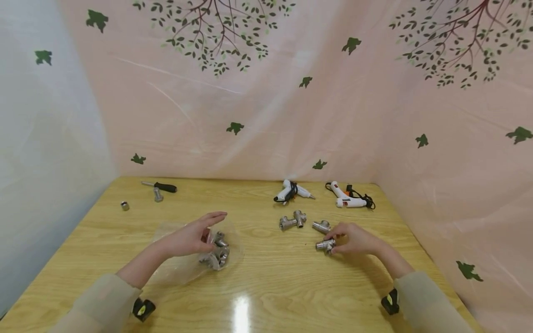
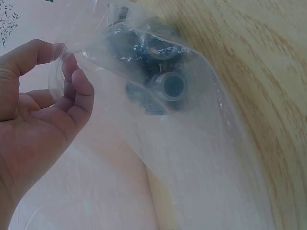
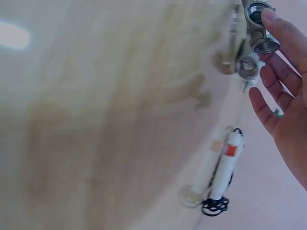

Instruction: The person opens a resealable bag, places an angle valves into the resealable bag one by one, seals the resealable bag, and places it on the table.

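the right hand [image 1: 354,240] rested on the worktop [image 1: 266,286] with its fingertips on a steel tee [image 1: 325,244]. the tee lay just off the fingertips toward the left hand, its long axis running roughly across the worktop, one open end pointing away from the palm. in the right wrist view a fingertip [image 3: 273,21] sat on the tee's [image 3: 259,24] upper mouth while the other fingers were fairly straight, so this looked like a light touch, not a firm grip. it was a bright, silvery fitting with round openings.

two more fittings [image 1: 293,220] lay just beyond the right hand, and another [image 1: 321,226] right by its knuckles. the right hand was clearly nearer all of these.

the left hand [image 1: 193,238] pinched the edge of a clear bag [image 1: 200,259] between thumb and fingers [image 2: 79,84]; the bag [image 2: 192,143] held more fittings [image 2: 168,86] just past the fingertips.

far from both hands lay two glue guns [image 1: 291,192], [image 1: 347,196], a screwdriver [image 1: 160,186] and a small socket [image 1: 124,205].
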`<control>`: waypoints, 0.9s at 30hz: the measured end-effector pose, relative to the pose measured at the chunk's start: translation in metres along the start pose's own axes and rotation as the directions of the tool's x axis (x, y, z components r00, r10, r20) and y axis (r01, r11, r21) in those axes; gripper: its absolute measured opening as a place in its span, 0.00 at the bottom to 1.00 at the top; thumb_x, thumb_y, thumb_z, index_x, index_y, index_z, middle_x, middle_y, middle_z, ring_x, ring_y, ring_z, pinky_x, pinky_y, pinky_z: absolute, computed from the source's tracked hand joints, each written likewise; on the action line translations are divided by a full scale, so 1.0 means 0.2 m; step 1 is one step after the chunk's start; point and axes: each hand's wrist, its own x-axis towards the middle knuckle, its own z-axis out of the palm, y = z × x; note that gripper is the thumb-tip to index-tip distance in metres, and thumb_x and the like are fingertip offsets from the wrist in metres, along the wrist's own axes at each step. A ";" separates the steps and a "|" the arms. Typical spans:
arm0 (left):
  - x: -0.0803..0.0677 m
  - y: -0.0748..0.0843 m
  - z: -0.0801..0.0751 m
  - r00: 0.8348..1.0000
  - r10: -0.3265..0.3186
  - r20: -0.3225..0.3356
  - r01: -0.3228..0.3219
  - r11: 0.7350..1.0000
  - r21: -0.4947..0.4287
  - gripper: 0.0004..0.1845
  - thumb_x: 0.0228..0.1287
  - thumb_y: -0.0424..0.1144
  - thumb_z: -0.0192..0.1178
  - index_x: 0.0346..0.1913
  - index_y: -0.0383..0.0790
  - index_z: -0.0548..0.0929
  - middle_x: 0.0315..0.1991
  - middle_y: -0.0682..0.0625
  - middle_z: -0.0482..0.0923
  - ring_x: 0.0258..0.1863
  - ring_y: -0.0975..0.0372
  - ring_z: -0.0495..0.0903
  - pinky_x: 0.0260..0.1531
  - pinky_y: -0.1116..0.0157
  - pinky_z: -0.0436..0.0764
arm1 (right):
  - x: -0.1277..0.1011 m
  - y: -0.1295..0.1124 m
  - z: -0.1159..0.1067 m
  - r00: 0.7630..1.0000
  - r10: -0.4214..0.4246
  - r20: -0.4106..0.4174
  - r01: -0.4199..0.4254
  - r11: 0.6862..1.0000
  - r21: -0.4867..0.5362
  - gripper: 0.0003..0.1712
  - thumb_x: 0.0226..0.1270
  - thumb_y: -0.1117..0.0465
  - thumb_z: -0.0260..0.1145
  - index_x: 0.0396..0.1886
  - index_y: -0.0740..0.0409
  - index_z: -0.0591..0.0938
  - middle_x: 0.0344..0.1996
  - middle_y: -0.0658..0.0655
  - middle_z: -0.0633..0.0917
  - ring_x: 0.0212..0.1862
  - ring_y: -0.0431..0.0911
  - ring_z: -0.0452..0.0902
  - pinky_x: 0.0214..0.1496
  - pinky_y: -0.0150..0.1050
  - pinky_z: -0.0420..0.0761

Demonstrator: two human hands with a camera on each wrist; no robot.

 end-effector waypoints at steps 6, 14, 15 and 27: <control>0.01 0.00 0.00 1.000 0.000 0.006 0.000 1.000 0.008 0.44 0.58 0.29 0.62 0.74 0.37 0.51 0.71 0.38 0.49 0.23 0.67 0.67 0.24 0.70 0.71 | 0.05 -0.07 -0.05 0.999 -0.045 0.003 0.045 0.998 0.035 0.19 0.56 0.47 0.70 0.48 0.43 0.83 0.45 0.46 0.81 0.45 0.44 0.74 0.46 0.47 0.76; 0.01 0.00 -0.01 1.000 0.001 0.013 -0.001 1.000 0.002 0.44 0.58 0.29 0.62 0.74 0.37 0.51 0.72 0.38 0.48 0.23 0.68 0.67 0.24 0.70 0.72 | 0.14 -0.25 -0.11 0.994 -0.099 -0.041 0.101 0.994 0.049 0.20 0.57 0.47 0.69 0.49 0.45 0.83 0.46 0.46 0.82 0.44 0.45 0.74 0.46 0.52 0.75; 0.01 0.00 -0.01 1.000 0.002 0.014 -0.002 1.000 0.002 0.44 0.57 0.29 0.62 0.74 0.36 0.51 0.72 0.38 0.48 0.23 0.68 0.67 0.24 0.70 0.72 | 0.16 -0.27 -0.11 0.994 -0.099 -0.045 0.101 0.994 0.049 0.20 0.57 0.47 0.69 0.49 0.45 0.83 0.46 0.46 0.82 0.45 0.46 0.74 0.46 0.52 0.75; 0.02 -0.03 -0.02 1.000 0.010 0.024 -0.010 1.000 -0.012 0.44 0.57 0.28 0.62 0.74 0.37 0.51 0.71 0.37 0.49 0.23 0.68 0.68 0.24 0.70 0.72 | 0.33 -0.54 -0.04 0.971 -0.171 -0.170 0.181 0.982 0.045 0.21 0.54 0.47 0.71 0.49 0.44 0.84 0.43 0.43 0.83 0.40 0.45 0.76 0.40 0.39 0.76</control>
